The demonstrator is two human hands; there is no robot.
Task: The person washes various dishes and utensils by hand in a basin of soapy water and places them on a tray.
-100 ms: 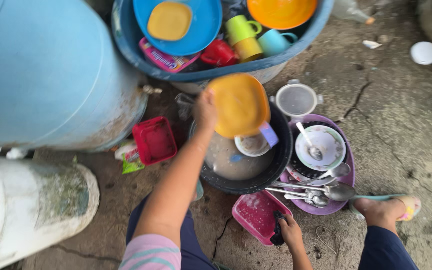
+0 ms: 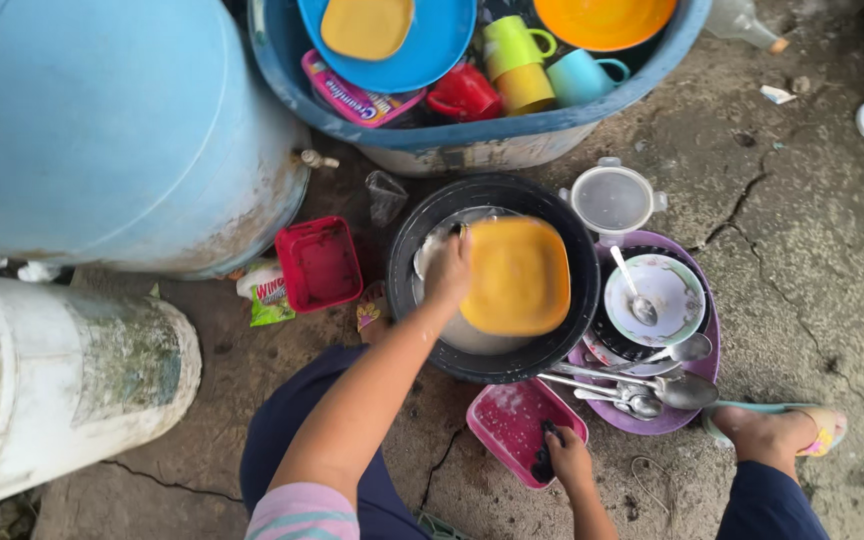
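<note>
The left hand (image 2: 449,268) gripped a square yellow plastic plate (image 2: 517,276) over the round black basin (image 2: 572,250), best kept level, while the right hand (image 2: 564,455) clutched a dark scrubber (image 2: 544,462) just below that basin.

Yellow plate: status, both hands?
Left hand grips yellow plate over black basin. Right hand on dark cloth in pink tub. Nothing blocking.

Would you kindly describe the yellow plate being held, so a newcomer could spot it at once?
Start at the black basin in the middle of the ground. Over it, the left hand holds a square yellow plate by its edge. Unlike the yellow plate resting in the blue tub, this one is in hand.
</note>
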